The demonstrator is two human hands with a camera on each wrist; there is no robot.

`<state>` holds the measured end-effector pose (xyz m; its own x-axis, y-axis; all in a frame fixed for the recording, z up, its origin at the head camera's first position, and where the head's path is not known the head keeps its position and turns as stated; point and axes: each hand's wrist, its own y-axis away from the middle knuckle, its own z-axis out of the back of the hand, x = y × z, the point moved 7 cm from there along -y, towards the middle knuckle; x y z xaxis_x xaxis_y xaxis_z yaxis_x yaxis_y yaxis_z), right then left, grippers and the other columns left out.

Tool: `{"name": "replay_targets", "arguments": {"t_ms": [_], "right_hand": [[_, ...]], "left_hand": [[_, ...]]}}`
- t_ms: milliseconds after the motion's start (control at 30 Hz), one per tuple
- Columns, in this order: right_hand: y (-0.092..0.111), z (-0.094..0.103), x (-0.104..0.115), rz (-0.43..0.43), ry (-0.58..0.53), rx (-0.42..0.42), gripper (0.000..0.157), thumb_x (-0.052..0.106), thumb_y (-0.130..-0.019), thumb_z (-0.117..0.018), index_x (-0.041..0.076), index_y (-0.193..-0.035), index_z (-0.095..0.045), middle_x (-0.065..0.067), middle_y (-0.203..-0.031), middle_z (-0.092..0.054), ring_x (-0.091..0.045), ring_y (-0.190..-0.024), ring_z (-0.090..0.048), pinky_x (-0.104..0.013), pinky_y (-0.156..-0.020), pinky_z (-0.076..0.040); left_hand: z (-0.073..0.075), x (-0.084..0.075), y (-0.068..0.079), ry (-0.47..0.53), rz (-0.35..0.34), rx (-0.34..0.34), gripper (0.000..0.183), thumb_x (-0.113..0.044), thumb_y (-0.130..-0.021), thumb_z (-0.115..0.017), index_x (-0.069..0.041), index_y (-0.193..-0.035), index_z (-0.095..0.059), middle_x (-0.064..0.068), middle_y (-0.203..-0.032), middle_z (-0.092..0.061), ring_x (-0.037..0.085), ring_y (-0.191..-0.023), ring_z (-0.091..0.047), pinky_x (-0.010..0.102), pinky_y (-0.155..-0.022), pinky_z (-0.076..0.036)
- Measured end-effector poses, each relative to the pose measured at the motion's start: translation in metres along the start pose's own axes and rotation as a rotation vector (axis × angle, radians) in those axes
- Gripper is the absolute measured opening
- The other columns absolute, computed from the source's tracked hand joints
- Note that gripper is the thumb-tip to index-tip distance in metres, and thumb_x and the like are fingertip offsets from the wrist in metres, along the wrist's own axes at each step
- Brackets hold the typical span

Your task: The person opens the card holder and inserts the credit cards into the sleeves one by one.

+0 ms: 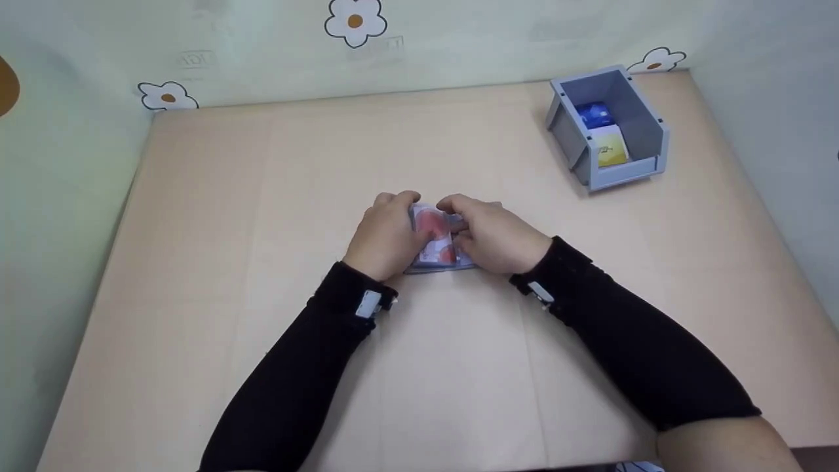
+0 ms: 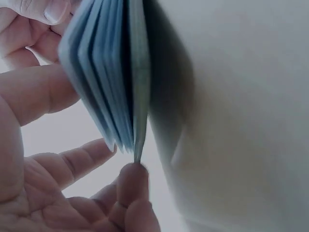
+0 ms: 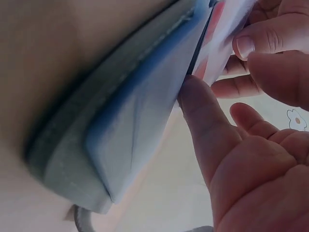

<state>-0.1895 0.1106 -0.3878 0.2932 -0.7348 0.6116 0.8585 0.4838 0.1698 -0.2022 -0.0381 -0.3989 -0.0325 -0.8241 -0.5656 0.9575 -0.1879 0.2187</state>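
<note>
A small card holder [image 1: 427, 267] with a stitched grey-green cover [image 3: 67, 169] and several bluish clear sleeves [image 2: 99, 72] is held open between both hands. A card with pink-red round shapes [image 1: 432, 226] shows on its upper side. My left hand [image 1: 388, 236] grips the left side, thumb over the pink-red card and a fingertip at the cover's lower edge in the left wrist view. From the right, my right hand [image 1: 498, 236] holds the holder with bent fingers. One of its digits [image 3: 200, 108] lies at a sleeve's edge beside the card. The fingertips beneath are partly hidden.
A grey open-front bin [image 1: 623, 174] stands at the back right of the table [image 1: 262, 196]. Inside lie a blue card [image 1: 595, 115] and a yellow-and-white card [image 1: 609, 145]. Pale walls with flower prints [image 1: 355, 23] border the table's back and sides.
</note>
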Motion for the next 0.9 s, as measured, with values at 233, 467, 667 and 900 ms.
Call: {"name": "replay_targets", "arguments": {"t_ms": [233, 467, 667, 900], "right_hand": [[0.001, 0.002, -0.001, 0.01, -0.018, 0.035, 0.052, 0.002, -0.1, -0.059, 0.006, -0.151, -0.048, -0.016, -0.153, -0.058, -0.028, -0.139, -0.059, -0.047, -0.117, -0.047], [0.009, 0.038, -0.017, -0.062, 0.125, -0.039, 0.041, 0.013, -0.098, -0.071, 0.001, -0.136, -0.061, -0.019, -0.137, -0.066, -0.034, -0.126, -0.062, -0.051, -0.113, -0.047], [0.013, 0.054, -0.044, -0.184, 0.28, -0.037, 0.032, 0.02, -0.092, -0.073, 0.002, -0.118, -0.069, -0.014, -0.106, -0.073, -0.033, -0.1, -0.066, -0.05, -0.096, -0.053], [0.009, 0.049, -0.052, -0.161, 0.244, -0.02, 0.029, 0.008, -0.088, -0.061, 0.0, -0.114, -0.071, -0.015, -0.103, -0.075, -0.033, -0.098, -0.068, -0.051, -0.095, -0.054]], "left_hand": [[0.004, -0.003, 0.001, 0.108, 0.007, -0.03, 0.064, -0.028, -0.098, -0.073, -0.014, -0.156, -0.048, 0.015, -0.148, -0.048, 0.026, -0.117, -0.062, 0.042, -0.108, -0.052], [0.005, -0.006, 0.003, 0.181, -0.008, -0.054, 0.043, -0.017, -0.097, -0.072, -0.013, -0.139, -0.064, 0.012, -0.145, -0.046, 0.024, -0.124, -0.057, 0.037, -0.115, -0.046], [0.005, -0.011, 0.005, 0.2, -0.042, -0.077, 0.03, -0.016, -0.098, -0.07, -0.008, -0.127, -0.071, 0.013, -0.152, -0.043, 0.026, -0.137, -0.053, 0.035, -0.123, -0.039], [0.003, -0.023, 0.01, 0.219, -0.112, -0.096, 0.042, -0.015, -0.097, -0.07, -0.007, -0.138, -0.066, 0.012, -0.159, -0.039, 0.026, -0.14, -0.053, 0.036, -0.123, -0.039]]}}
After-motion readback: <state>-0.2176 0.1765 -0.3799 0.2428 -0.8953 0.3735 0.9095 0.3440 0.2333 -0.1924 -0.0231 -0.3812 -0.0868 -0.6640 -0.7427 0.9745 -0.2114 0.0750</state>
